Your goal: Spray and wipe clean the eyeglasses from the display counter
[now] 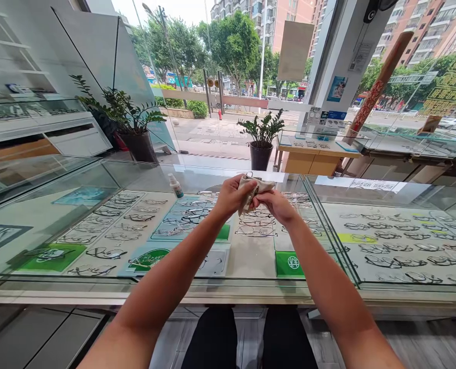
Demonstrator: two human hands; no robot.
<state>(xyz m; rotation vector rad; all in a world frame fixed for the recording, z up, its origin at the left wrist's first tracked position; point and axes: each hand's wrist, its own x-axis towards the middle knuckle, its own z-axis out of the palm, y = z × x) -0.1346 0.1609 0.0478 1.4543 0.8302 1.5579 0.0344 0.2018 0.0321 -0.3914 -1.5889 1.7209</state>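
Above the glass display case, both my hands are closed together on a crumpled beige cloth point(265, 185). My left hand point(231, 193) pinches the cloth from the left, its thumb pressing on top. From the right, my right hand point(278, 205) grips the cloth's lower side with bent fingers. A thin dark curved piece pokes out at the cloth's top edge; it looks like part of a pair of glasses, but the folds hide most of it. A small spray bottle point(175, 185) stands upright on the glass, left of my hands.
Rows of eyeglasses point(255, 224) lie inside the glass case point(251, 283) below my hands. Another case section point(405, 205) adjoins on the right. Potted plants point(261, 151) stand beyond the counter, before large windows. My legs point(216, 341) are under the counter's near edge.
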